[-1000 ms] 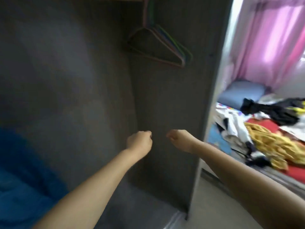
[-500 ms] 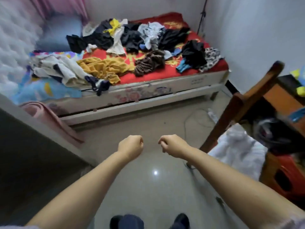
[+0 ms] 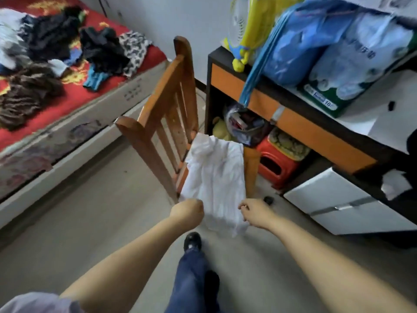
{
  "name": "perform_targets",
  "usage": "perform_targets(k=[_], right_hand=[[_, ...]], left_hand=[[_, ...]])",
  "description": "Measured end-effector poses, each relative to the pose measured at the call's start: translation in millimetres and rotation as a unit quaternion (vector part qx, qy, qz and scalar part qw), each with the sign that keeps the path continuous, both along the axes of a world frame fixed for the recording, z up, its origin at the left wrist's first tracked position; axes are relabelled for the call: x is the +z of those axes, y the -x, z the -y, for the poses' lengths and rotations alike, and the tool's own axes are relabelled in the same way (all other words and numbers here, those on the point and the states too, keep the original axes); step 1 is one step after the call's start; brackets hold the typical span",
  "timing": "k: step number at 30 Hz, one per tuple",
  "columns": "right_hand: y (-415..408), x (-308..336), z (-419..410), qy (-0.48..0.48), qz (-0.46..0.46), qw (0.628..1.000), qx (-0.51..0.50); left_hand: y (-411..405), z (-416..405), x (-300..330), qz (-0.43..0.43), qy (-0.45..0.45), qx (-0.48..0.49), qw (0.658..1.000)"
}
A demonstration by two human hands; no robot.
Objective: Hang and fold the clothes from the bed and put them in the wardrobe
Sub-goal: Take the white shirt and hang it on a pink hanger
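Note:
A white garment (image 3: 214, 172) hangs over the seat of a wooden chair (image 3: 162, 105) straight ahead. My left hand (image 3: 188, 211) is a curled fist at the garment's lower left edge, holding nothing. My right hand (image 3: 255, 212) is also curled and empty, overlapping the garment's lower right edge. At the upper left, the bed with a red sheet (image 3: 74, 96) carries several loose clothes: a dark pile (image 3: 52, 35), a brown piece (image 3: 24, 93) and a patterned one (image 3: 133, 48). The wardrobe is out of view.
A black and orange desk (image 3: 316, 127) stands on the right with blue bags (image 3: 304, 41) on top. Below it are a red stool (image 3: 277, 163) and a white drawer unit (image 3: 345, 202). My shoe (image 3: 192, 241) steps forward on the grey floor.
The view has swung right from the wardrobe, past the bed, to the chair and desk. Both fists stayed held out in front, empty, and now reach the white garment.

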State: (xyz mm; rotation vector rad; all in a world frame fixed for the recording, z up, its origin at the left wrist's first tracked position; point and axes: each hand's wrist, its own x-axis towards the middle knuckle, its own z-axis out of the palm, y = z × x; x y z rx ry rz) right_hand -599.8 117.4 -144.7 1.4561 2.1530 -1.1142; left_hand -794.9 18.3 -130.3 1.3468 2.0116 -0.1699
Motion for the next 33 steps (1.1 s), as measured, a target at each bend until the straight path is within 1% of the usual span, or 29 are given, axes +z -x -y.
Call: perform_targets(k=[4, 8, 12, 14, 16, 18, 20, 22, 25, 28, 29, 30, 31, 32, 33], right_hand=[[-20.3, -37.3, -47.9, 0.043, 0.016, 0.996, -0.071], [-16.1, -77.2, -94.6, 0.072, 0.031, 0.991, -0.110], [8.4, -117.6, -146.9, 0.105, 0.042, 0.985, -0.131], [23.3, -133.6, -171.6, 0.116, 0.035, 0.982, -0.147], [36.8, -156.2, -194.4, 0.125, 0.024, 0.976, -0.175], [49.4, -179.5, -214.8, 0.118, 0.014, 0.971, -0.208], [60.0, -206.5, -230.9, 0.091, 0.011, 0.973, -0.212], [67.2, -233.4, -245.0, 0.062, 0.010, 0.973, -0.223], [76.5, -267.0, -257.9, 0.025, 0.012, 0.966, -0.256], [94.2, -287.2, -260.9, 0.028, -0.051, 0.944, -0.325], [101.7, -293.7, -260.9, 0.039, -0.069, 0.937, -0.341], [108.7, -294.2, -260.9, 0.047, -0.081, 0.935, -0.341], [115.7, -294.6, -258.5, 0.065, -0.088, 0.936, -0.333], [123.5, -295.1, -255.2, 0.092, -0.098, 0.934, -0.330], [131.0, -294.3, -250.6, 0.138, -0.110, 0.925, -0.336]], left_hand=[[2.7, -59.9, -35.5, -0.008, 0.016, -0.041, 0.999], [24.2, -113.5, -70.6, -0.011, 0.058, -0.035, 0.998], [56.2, -170.1, -104.7, 0.020, 0.056, 0.050, 0.997], [68.9, -197.4, -123.1, 0.001, 0.054, 0.064, 0.996], [77.5, -221.8, -145.1, -0.038, 0.046, 0.092, 0.994], [81.4, -239.6, -172.0, -0.043, 0.025, 0.132, 0.990], [81.5, -250.2, -203.5, -0.021, 0.016, 0.184, 0.983], [78.6, -256.4, -236.1, -0.005, 0.018, 0.206, 0.978], [73.7, -260.1, -275.8, 0.023, -0.027, 0.272, 0.962], [73.6, -264.1, -298.0, -0.009, -0.060, 0.310, 0.949], [73.3, -266.7, -302.6, -0.003, -0.060, 0.318, 0.946], [73.4, -269.9, -303.1, 0.037, -0.069, 0.334, 0.939], [71.1, -272.3, -301.5, 0.113, -0.072, 0.368, 0.920], [68.1, -273.5, -298.6, 0.196, -0.067, 0.407, 0.890], [64.4, -273.0, -293.5, 0.272, -0.043, 0.428, 0.861]])
